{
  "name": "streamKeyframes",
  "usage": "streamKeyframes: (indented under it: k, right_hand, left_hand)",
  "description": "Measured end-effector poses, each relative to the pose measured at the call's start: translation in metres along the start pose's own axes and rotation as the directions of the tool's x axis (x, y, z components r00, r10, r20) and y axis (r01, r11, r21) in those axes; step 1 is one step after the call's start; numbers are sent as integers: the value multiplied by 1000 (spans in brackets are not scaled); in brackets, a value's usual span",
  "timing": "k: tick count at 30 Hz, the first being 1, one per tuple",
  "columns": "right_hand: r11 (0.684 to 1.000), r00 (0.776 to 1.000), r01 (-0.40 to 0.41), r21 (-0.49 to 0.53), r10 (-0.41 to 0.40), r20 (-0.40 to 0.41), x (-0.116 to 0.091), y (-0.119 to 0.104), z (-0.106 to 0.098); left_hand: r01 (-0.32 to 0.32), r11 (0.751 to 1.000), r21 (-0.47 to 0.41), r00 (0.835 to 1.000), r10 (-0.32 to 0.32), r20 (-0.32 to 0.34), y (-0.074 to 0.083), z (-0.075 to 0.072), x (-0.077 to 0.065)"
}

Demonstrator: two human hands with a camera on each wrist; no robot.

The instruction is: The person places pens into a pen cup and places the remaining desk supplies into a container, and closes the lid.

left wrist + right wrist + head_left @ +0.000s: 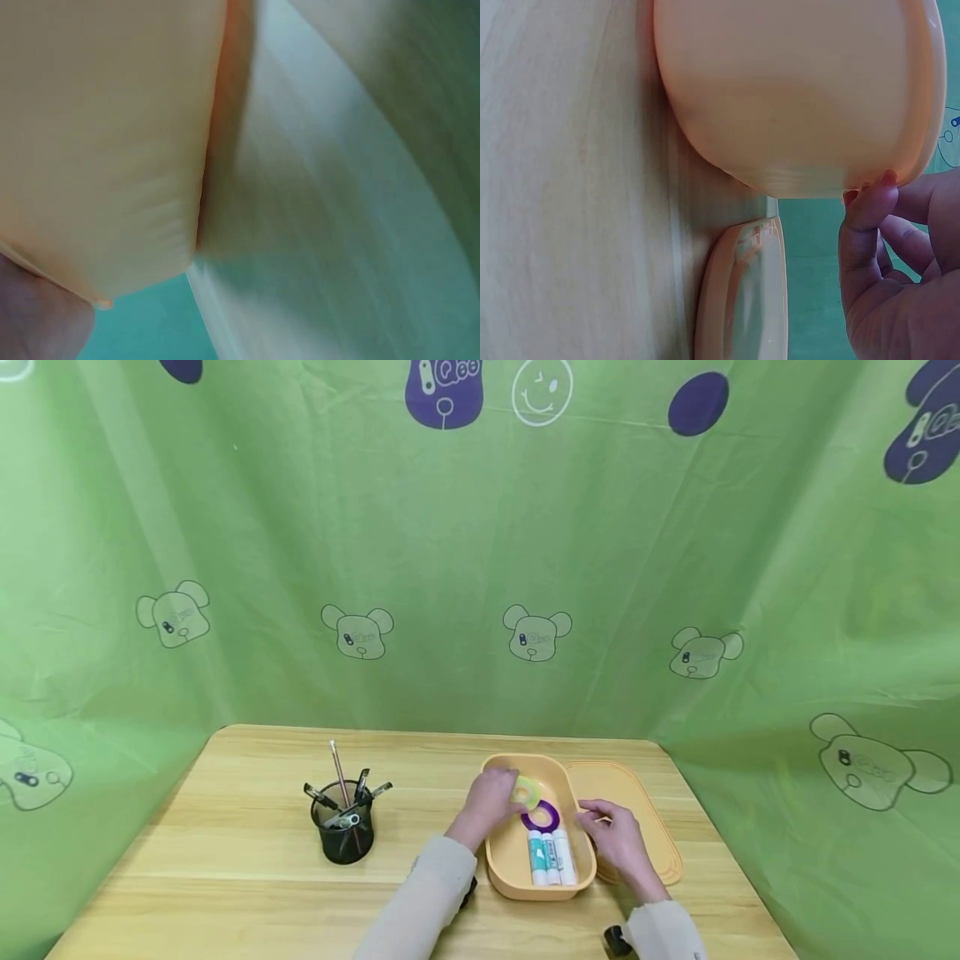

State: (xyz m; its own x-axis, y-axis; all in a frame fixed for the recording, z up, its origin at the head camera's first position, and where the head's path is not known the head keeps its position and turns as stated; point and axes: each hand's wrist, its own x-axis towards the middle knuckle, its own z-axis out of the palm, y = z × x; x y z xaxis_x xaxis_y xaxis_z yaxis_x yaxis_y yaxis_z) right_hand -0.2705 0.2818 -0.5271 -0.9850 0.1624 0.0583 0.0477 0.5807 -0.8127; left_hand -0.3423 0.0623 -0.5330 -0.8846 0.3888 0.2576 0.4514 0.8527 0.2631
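A yellow-orange plastic box (501, 868) stands uncovered on the table. My left hand (491, 797) reaches over its left side and pinches a yellow-green tape roll (527, 792) inside it. Partly under that roll lies a purple tape roll (551, 820). Several glue sticks (551, 858), white and teal, lie side by side at the box's near end. My right hand (615, 835) pinches the box's right rim, the thumb (870, 206) against the outer wall in the right wrist view. In the left wrist view the box wall (105, 150) hides most of the left hand.
The box's lid (645, 810) lies flat on the table to the right, partly beneath the right hand. On the left stands a black mesh pen holder (347, 839) with pens and a pencil. A green printed curtain (450, 543) hangs behind the wooden table (247, 860).
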Motion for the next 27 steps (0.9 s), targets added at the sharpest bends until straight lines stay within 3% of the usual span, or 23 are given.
streamKeyframes:
  k: [6,10,14,21,27]
  right_hand:
    - [1000,1000,3,0,-3,3,0,0,0]
    - [1000,1000,5,1,-5,4,0,0,0]
    - [1000,1000,2,-1,-2,0,-1,-1,0]
    - [1000,1000,7,-13,-7,-5,0,-1,1]
    - [1000,1000,10,-23,-10,-8,2,-1,1]
  left_hand:
    - [21,992,-127,999,-16,35,-1,-3,1]
    - [58,956,-288,998,-47,45,-3,-6,4]
    - [104,896,-432,995,-91,51,-5,-9,7]
    - [174,804,-569,983,-172,57,-3,-14,7]
    - [197,652,-732,970,-237,50,5,-16,6]
